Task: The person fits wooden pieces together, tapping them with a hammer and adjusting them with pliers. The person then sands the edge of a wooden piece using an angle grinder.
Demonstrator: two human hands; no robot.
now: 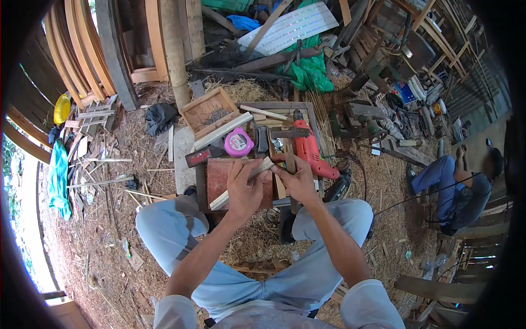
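Wood strip [263,165] sits slanted above the surface [201,189], one end by the near left corner, my left hand [245,187] clamped round its middle, probably to keep it steady. Right hand [297,182] curls at the other end, can't tell if it's pinching that or gripping the hammer [289,132]. Drill [311,149] lies along the right edge, handy I guess

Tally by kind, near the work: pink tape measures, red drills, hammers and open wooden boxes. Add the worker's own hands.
Pink tape measure: 1
Red drill: 1
Hammer: 1
Open wooden box: 1
Left hand and right hand: 2
Total: 6
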